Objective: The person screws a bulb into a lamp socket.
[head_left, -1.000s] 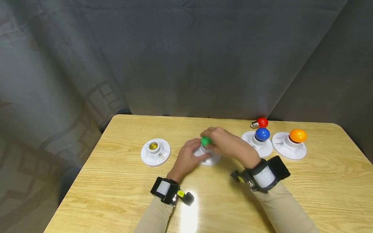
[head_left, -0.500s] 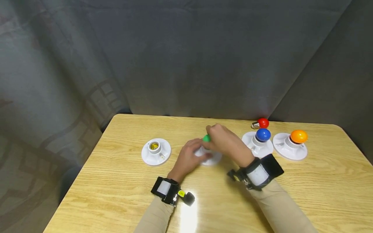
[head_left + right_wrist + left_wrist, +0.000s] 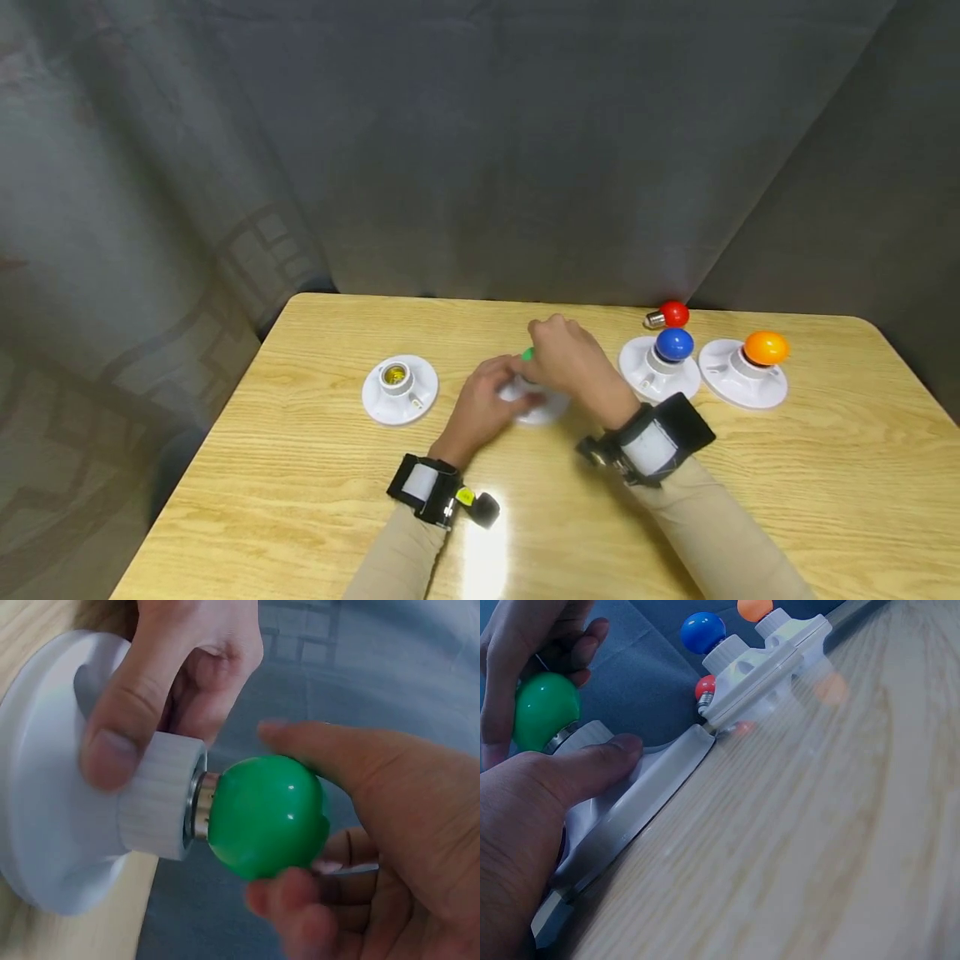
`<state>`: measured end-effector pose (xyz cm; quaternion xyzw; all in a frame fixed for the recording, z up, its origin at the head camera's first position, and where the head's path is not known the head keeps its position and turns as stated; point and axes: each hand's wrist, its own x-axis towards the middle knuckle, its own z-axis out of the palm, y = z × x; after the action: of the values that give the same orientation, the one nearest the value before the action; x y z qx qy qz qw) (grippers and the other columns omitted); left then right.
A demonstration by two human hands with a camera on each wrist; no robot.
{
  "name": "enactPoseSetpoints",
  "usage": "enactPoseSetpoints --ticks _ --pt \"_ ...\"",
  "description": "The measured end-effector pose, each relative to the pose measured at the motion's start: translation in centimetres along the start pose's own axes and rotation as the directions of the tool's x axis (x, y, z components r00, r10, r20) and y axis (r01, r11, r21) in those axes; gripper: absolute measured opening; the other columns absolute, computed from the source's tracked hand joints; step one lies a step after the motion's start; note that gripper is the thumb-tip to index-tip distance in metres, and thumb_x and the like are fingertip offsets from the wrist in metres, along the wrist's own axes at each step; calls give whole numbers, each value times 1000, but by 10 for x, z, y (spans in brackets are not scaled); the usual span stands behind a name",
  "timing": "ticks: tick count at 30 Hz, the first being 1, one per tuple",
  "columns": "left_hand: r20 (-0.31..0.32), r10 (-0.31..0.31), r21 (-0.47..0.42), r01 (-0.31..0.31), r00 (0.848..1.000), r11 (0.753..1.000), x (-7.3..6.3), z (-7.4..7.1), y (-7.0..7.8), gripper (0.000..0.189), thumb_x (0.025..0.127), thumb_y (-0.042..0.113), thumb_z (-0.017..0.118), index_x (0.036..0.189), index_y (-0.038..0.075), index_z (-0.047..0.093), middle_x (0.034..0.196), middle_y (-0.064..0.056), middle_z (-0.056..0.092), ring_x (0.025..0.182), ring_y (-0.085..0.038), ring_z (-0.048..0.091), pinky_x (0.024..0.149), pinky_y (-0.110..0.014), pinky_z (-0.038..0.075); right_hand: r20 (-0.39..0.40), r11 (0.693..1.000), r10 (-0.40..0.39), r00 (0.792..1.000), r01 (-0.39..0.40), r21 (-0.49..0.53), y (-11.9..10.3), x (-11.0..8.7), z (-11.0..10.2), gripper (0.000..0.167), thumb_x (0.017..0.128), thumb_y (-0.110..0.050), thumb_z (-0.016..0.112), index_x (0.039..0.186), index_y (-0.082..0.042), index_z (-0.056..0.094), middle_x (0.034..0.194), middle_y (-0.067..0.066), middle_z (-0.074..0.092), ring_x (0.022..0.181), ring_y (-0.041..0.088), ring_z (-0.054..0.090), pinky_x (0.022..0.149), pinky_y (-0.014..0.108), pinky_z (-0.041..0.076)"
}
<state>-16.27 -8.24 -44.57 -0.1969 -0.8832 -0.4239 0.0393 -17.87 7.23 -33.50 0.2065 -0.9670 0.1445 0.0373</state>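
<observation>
In the right wrist view a round green light bulb [image 3: 266, 817] has its metal screw base partly inside the socket of a white lamp holder [image 3: 37, 787]. My right hand [image 3: 573, 362] holds the bulb between the thumb on one side and curled fingers on the other. The left hand [image 3: 483, 408] grips the holder against the wooden table, its thumb [image 3: 604, 765] lying over the near side of the base beside the socket collar. From the head view, most of the bulb and part of the holder are covered by the hands.
Left of the hands stands another white lamp holder [image 3: 390, 406] with a bare socket. To the right, one holder carries a blue bulb [image 3: 675, 344] and another an orange bulb [image 3: 766, 347]. Behind the blue one a red bulb [image 3: 675, 314] lies on its side.
My right wrist has shifted left and turned, with the hand now covering more of the green bulb in the head view. The left hand and lamp holder have stayed in place.
</observation>
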Motion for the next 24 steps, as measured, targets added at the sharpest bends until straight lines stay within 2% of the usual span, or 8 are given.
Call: enactPoseSetpoints --ticks 4,6,9,11,14,16,21,24 --pt "-4 1 -5 -1 1000 1000 0 0 -2 49 84 52 68 128 33 61 136 9 59 133 -16 48 111 -45 40 49 999 -16 999 14 40 2 -8 -5 40 84 -41 73 87 -2 65 66 4 54 55 14 51 47 22 40" --pt "-4 5 -4 -5 1000 1000 0 0 -2 51 84 52 68 130 32 60 138 7 58 134 -17 47 112 -46 39 92 995 -44 995 35 94 4 -13 -8 39 84 -36 75 96 1 66 69 3 57 58 14 53 50 22 43" --pt "-5 9 2 -9 1000 1000 0 0 -3 51 85 53 67 130 30 60 140 6 57 134 -17 47 113 -46 37 134 981 -143 981 123 150 7 -17 -11 33 86 -21 74 108 1 64 80 5 62 67 14 55 58 22 48" --pt "-5 7 5 -7 1000 1000 0 0 -3 53 85 54 67 130 29 60 140 5 56 135 -17 47 113 -47 37 138 966 -223 965 200 167 9 -18 -11 33 86 -13 73 113 3 64 88 8 65 74 14 57 63 24 51" --pt "-5 10 4 -10 1000 1000 0 -1 -3 53 85 55 66 129 28 61 141 4 56 135 -18 47 113 -47 37 121 949 -290 949 269 164 11 -19 -10 35 85 -8 73 118 2 64 96 10 67 79 14 59 68 25 54" --pt "-3 15 3 -15 1000 1000 0 -1 -3 52 85 55 66 129 27 62 141 4 56 135 -19 47 113 -47 37 112 946 -300 947 280 165 11 -19 -10 34 84 -8 73 116 1 65 94 9 66 78 13 59 68 24 53" --pt "-6 16 11 -16 1000 1000 0 -2 0 52 85 54 66 129 26 62 140 4 57 135 -18 47 113 -45 37 105 951 -286 952 270 149 8 -16 -11 14 83 -8 73 95 -4 66 77 3 58 68 13 51 58 21 45" --pt "-8 20 13 -20 1000 1000 0 -2 1 52 86 54 66 129 26 61 139 4 57 134 -18 48 113 -45 38 105 955 -276 955 261 138 8 -15 -11 9 82 -6 71 87 -4 63 71 1 55 63 12 49 53 19 42"
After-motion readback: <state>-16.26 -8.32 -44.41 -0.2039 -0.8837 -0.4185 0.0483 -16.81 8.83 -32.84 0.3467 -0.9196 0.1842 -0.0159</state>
